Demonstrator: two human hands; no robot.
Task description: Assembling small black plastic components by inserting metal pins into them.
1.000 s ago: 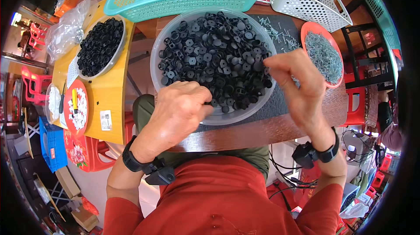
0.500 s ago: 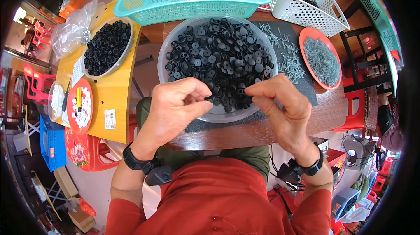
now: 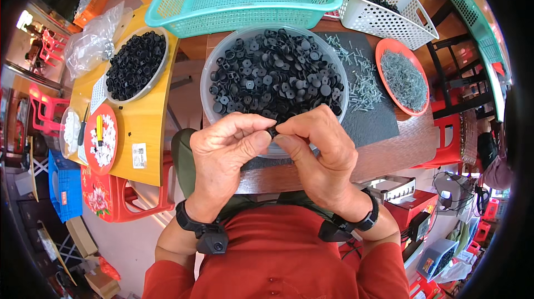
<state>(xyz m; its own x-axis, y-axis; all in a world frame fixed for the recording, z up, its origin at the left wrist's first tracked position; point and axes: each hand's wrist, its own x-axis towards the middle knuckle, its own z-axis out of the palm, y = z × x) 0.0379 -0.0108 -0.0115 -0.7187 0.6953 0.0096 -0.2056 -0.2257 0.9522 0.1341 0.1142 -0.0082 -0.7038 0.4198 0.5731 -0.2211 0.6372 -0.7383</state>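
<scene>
My left hand (image 3: 225,146) and my right hand (image 3: 322,154) meet over the near rim of a round clear plastic tub (image 3: 207,85). A small black plastic part (image 3: 272,131) is pinched between my left thumb and forefinger. The right thumb and forefinger are closed against that part; whatever else they grip is hidden. Below and beyond my fingertips, the tub is heaped with black plastic parts (image 3: 278,71), some round caps and some angular pieces with holes. To its right, loose metal screws (image 3: 361,79) lie on a dark mat (image 3: 378,126), next to an orange-red plate (image 3: 421,99) of more screws (image 3: 405,79).
A turquoise basket (image 3: 245,15) stands behind the tub, with a white perforated basket (image 3: 384,23) at right. On the yellow table (image 3: 147,137) at left are a bowl of black rings (image 3: 136,65) and a red plate of white pieces (image 3: 105,151) with a yellow-handled tool (image 3: 99,129).
My right hand has come left from above the parts to meet the left fingertips. The left hand has shifted slightly right and nearer to me.
</scene>
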